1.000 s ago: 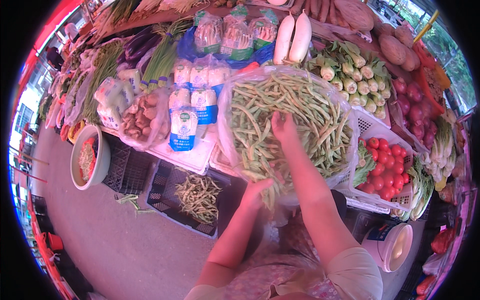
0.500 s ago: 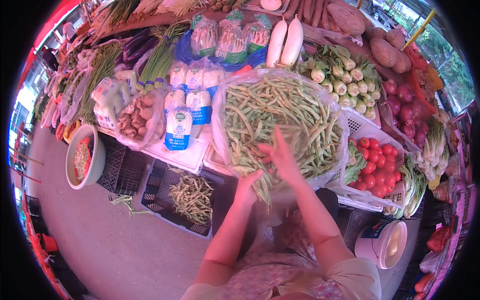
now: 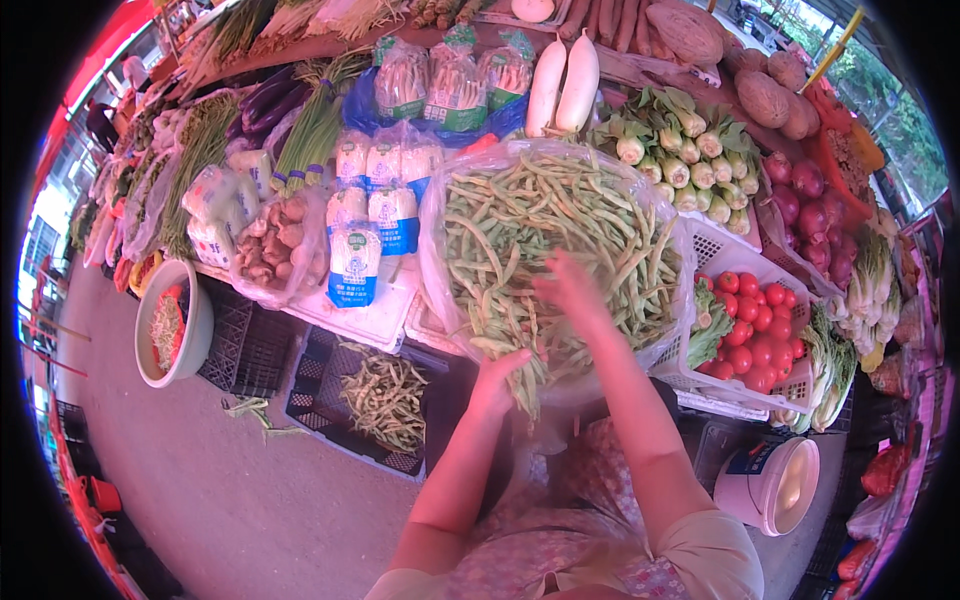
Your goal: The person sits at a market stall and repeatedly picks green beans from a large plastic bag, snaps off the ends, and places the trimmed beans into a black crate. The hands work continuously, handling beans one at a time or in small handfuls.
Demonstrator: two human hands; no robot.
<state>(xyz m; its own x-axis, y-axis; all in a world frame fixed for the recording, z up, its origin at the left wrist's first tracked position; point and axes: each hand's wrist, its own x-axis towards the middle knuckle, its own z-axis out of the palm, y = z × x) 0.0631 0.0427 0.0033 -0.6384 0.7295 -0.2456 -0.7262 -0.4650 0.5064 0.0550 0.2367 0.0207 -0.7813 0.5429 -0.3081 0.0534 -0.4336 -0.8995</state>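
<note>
This is an open-air vegetable market stall. Produce is packed edge to edge across a low bench (image 3: 380, 325): a big clear bag of green beans (image 3: 560, 240), a white basket of tomatoes (image 3: 755, 325), white radishes (image 3: 565, 85), bok choy (image 3: 680, 150), red onions (image 3: 810, 205) and bagged mushrooms (image 3: 380, 215). Black crates (image 3: 330, 400) stand on the pavement below.

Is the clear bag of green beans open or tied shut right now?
Open. The clear plastic bag is spread wide around the heaped green beans, and the right hand rests directly on them.
</note>
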